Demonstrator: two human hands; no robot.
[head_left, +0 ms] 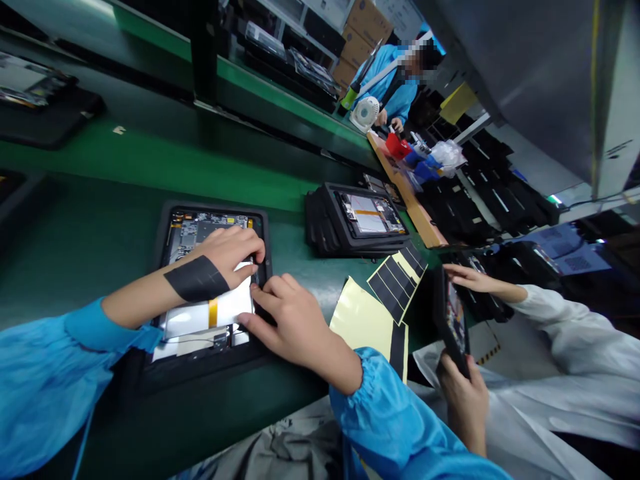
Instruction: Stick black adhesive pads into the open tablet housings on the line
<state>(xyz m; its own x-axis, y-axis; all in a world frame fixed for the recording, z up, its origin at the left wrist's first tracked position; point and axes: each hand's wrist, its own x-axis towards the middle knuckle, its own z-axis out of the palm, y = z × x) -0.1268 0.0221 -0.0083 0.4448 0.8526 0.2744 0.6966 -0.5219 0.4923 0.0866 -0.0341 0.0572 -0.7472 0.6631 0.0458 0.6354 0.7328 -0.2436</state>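
Note:
An opened tablet (189, 235) lies in a black tray-like frame (163, 230) on the bench, its circuit board and silvery white battery (193, 319) exposed. An orange strip (213, 313) crosses the battery. My left hand (234, 248) reaches over the tablet with curled fingers at the battery's right edge. A black adhesive-looking patch (197, 279) lies across the back of that wrist. From the right, my right hand (295, 319) meets the same edge, fingers bent and thumb on the battery. Whatever the fingertips of either hand grip is too small or hidden to make out.
Right of the tablet lie a yellow backing sheet (357, 310) and a sheet of black strips (395, 283). Behind them stands a stack of framed tablets (360, 220). A co-worker's hands (465, 393) hold another tablet (453, 320) at right. Another person (393, 83) sits beyond a small fan (365, 114).

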